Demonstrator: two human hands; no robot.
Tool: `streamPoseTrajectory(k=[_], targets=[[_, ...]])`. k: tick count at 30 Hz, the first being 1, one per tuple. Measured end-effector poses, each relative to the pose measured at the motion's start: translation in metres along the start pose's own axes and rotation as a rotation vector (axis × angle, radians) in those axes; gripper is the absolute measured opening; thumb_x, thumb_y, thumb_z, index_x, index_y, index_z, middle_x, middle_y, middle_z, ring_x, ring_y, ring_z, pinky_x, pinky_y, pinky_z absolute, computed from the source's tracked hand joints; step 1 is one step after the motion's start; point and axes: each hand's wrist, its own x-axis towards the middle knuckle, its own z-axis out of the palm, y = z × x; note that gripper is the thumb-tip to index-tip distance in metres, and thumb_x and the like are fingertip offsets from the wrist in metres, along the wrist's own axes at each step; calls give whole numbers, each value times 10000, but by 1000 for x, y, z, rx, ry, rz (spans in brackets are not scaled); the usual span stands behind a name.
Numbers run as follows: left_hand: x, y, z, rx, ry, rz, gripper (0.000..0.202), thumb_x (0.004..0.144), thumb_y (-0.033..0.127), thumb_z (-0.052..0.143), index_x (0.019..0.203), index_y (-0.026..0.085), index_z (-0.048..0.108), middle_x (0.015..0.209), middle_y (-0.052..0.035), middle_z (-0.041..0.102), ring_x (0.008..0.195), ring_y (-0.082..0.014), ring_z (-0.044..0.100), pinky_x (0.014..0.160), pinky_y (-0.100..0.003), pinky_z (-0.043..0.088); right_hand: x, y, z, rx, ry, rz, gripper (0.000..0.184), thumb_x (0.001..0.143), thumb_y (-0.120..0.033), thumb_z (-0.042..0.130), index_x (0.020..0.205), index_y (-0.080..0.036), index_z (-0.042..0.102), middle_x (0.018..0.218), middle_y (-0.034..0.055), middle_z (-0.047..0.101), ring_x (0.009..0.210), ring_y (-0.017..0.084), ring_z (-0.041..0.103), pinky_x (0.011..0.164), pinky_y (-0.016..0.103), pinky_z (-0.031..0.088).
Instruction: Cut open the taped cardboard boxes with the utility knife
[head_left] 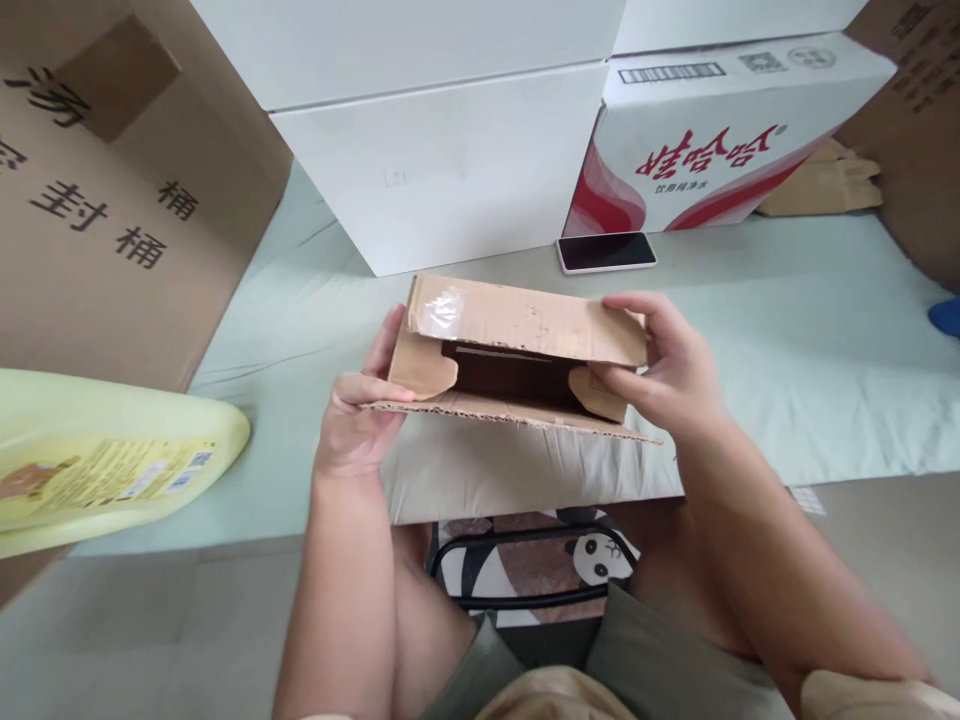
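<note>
Between my two hands is a small brown cardboard box (525, 318), lifted over the front edge of the covered surface. Its near side gapes, showing a dark inside, with a rounded side flap at each end and a long flap along the bottom. Clear tape shines on its upper left corner. My left hand (364, 400) grips the left end, thumb on the lower flap. My right hand (667, 365) pinches the right end, fingers on top and thumb at the opening. A phone (607, 252) lies flat beyond the box, its screen dark.
Behind stand white boxes (465, 170) and a white and red carton (697, 150). A large cardboard carton (112, 200) is at left, with a yellow package (112, 460) before it. Pale green cloth (810, 330) covers the surface. A panda-patterned item (525, 560) is below.
</note>
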Motion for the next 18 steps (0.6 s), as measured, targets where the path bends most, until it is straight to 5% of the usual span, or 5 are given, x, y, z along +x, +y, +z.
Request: streamPoseTrajectory(k=[4, 6, 9, 14, 18], targets=[[-1, 5, 4, -64, -26, -59, 364, 758, 669, 827, 712, 307, 818, 1561, 8, 631, 1456, -431, 566, 1105, -603, 584, -3, -7, -6, 11, 170, 37, 215, 886, -422, 796, 1037, -281, 736, 984, 41, 770, 861, 229, 723, 770, 383, 594], [0, 7, 7, -75, 31, -96, 313, 783, 615, 829, 984, 375, 840, 1526, -4, 650, 1391, -367, 622, 1026, -515, 631, -5, -10, -6, 46, 239, 3, 179, 961, -457, 731, 927, -281, 748, 867, 23, 751, 743, 200, 689, 668, 355, 558], [2, 12, 9, 0, 63, -176, 643, 724, 547, 911, 1328, 458, 710, 1442, -27, 676, 1271, -298, 680, 909, -398, 648, -6, -17, -3, 51, 293, -168, 247, 984, -485, 718, 843, -285, 750, 799, 16, 734, 710, 203, 685, 647, 368, 549], [3, 23, 12, 426, 21, -201, 1096, 527, 513, 1027, 1510, 350, 571, 1555, -124, 560, 1527, -440, 451, 1176, -586, 499, -2, -33, 0, -20, 341, -527, 138, 1010, -400, 702, 959, -287, 764, 825, 26, 762, 730, 210, 714, 683, 392, 563], [0, 28, 25, 680, 57, -166, 1299, 504, 474, 1043, 1618, 364, 384, 1582, -151, 503, 1544, -460, 422, 1215, -673, 422, -3, -43, 4, -104, 356, -625, 85, 1020, -332, 681, 1007, -280, 747, 806, 22, 748, 718, 201, 704, 687, 387, 551]])
